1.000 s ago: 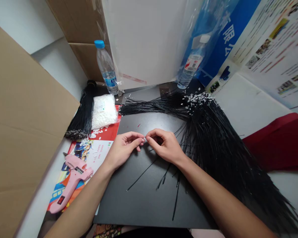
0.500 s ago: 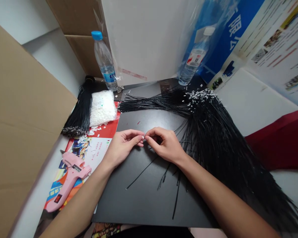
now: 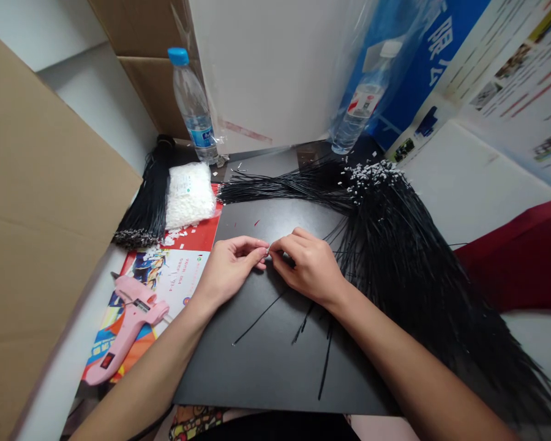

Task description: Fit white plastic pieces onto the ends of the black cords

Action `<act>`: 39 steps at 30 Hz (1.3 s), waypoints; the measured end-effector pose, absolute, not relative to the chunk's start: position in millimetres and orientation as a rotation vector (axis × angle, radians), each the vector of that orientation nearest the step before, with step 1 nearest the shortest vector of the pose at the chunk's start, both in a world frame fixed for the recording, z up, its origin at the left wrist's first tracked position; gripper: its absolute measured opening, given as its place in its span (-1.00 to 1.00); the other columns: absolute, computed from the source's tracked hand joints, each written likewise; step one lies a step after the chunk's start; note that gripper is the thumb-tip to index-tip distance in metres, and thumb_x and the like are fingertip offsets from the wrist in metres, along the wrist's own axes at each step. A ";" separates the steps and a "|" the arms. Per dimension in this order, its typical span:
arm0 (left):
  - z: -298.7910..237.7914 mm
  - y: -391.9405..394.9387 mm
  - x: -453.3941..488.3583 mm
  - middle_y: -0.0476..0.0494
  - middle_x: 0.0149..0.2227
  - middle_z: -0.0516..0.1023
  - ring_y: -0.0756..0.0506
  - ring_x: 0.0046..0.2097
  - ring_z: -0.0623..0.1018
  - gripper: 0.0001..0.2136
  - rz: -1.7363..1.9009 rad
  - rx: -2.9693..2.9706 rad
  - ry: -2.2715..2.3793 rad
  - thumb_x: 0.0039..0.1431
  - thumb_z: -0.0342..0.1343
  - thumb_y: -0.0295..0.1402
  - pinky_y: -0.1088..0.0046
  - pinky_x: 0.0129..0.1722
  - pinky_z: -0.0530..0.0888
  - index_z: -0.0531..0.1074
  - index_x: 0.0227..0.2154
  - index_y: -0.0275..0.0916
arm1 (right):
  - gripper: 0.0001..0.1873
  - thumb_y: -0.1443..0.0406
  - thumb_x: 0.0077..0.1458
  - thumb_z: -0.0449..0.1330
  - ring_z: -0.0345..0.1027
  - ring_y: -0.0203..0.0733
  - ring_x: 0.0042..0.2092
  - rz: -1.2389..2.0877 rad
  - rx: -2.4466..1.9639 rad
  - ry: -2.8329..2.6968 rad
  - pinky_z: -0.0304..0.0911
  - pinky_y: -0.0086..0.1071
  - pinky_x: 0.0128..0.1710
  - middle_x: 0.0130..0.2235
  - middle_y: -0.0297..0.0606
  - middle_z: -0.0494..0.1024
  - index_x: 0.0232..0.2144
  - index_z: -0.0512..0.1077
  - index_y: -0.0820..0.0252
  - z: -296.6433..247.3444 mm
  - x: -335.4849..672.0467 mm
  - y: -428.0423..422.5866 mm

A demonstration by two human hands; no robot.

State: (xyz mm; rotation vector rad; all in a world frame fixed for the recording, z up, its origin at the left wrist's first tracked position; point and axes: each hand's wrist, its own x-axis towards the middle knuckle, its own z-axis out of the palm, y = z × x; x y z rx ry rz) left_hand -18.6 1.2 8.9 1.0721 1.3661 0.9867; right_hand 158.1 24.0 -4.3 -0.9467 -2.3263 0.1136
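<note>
My left hand (image 3: 232,266) and my right hand (image 3: 305,263) meet fingertip to fingertip over a black mat (image 3: 257,367). Both pinch a tiny white connector (image 3: 267,250) on the end of a thin black wire (image 3: 257,318) that trails back toward me. A few loose black wires (image 3: 324,361) lie on the mat under my right wrist. A large heap of black wires with white tips (image 3: 408,263) spreads just right of my right hand.
A bag of white connectors (image 3: 190,196) and a bundle of black wires (image 3: 149,205) lie at the back left. A pink glue gun (image 3: 126,327) rests on a colourful sheet. Two water bottles (image 3: 190,107) (image 3: 356,116) stand at the back. Cardboard (image 3: 37,214) walls the left; red cloth (image 3: 523,257) lies right.
Both hands stay pinched together on the connector; my right hand's fingers have curled slightly further over it. The view has tilted a little.
</note>
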 end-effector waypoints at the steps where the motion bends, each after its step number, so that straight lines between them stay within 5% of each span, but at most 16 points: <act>1: 8.9 1.2 -17.4 -0.08 -0.43 0.64 -0.02 -0.44 0.60 -0.87 0.988 1.074 1.374 0.04 0.27 -0.38 0.43 -0.33 0.56 0.59 -0.35 -0.31 | -0.74 0.33 0.29 0.08 0.23 -0.23 -0.39 0.030 -0.949 -2.349 0.09 -0.36 -0.38 -0.47 -0.27 0.53 -0.43 0.47 0.24 -3.5 157.2 22.6; 6: 6.1 2.3 -15.1 -0.05 -0.47 0.62 0.00 -0.46 0.58 -0.92 1.021 1.083 1.382 0.05 0.25 -0.42 0.46 -0.35 0.54 0.58 -0.39 -0.31 | -0.71 0.34 0.30 0.05 0.24 -0.20 -0.37 -0.075 -1.005 -2.372 0.06 -0.33 -0.39 -0.46 -0.25 0.54 -0.44 0.48 0.24 -4.6 149.3 16.5; 18: 6.4 0.4 -18.1 -0.08 -0.45 0.64 -0.01 -0.44 0.60 -0.92 1.066 1.037 1.356 0.06 0.27 -0.43 0.44 -0.32 0.57 0.58 -0.36 -0.32 | -0.90 0.34 0.17 0.16 0.36 -0.27 -0.35 0.496 -1.124 -2.126 0.21 -0.41 -0.31 -0.36 -0.30 0.59 -0.32 0.49 0.19 -6.1 151.0 18.1; 39: 2.0 2.0 -18.8 -0.05 -0.45 0.60 0.01 -0.43 0.57 -0.91 1.151 0.982 1.266 0.03 0.26 -0.42 0.44 -0.29 0.53 0.54 -0.38 -0.33 | -0.90 0.33 0.20 0.11 0.37 -0.26 -0.35 0.463 -1.058 -2.132 0.23 -0.41 -0.29 -0.39 -0.29 0.55 -0.34 0.42 0.18 -9.5 141.0 21.3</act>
